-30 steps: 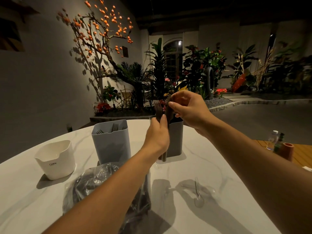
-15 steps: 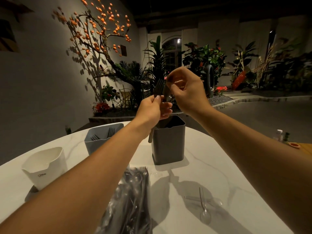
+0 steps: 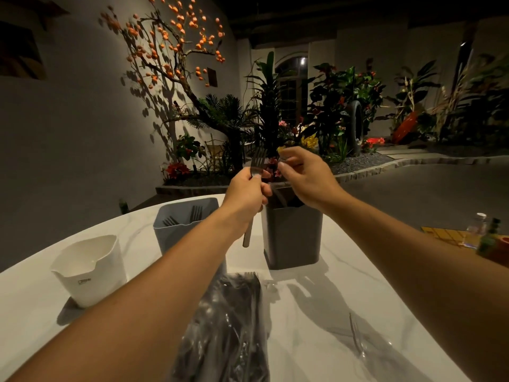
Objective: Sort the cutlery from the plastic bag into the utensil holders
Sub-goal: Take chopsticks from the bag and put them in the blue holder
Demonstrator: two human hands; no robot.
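My left hand (image 3: 245,191) grips a dark fork (image 3: 258,159) upright, tines up, its handle hanging below my fist in front of the dark grey holder (image 3: 292,238). Just right of the tines and above that holder, my right hand (image 3: 305,177) has thumb and forefinger pinched together; whether anything is between them is unclear. Dark cutlery leans inside the dark grey holder. The blue-grey holder (image 3: 170,235) to its left contains forks (image 3: 196,212). A white holder (image 3: 88,271) stands at far left. The plastic bag (image 3: 234,326) of dark cutlery lies between my forearms.
A clear plastic utensil (image 3: 356,337) lies on the white marble table (image 3: 316,293) at the right, under my right arm. Small bottles (image 3: 479,227) stand on a wooden surface beyond the table's right edge. Plants and a wall lie behind.
Both hands have stayed above the dark grey holder. My right hand has moved right, away from the fork, which stays upright in my left hand.
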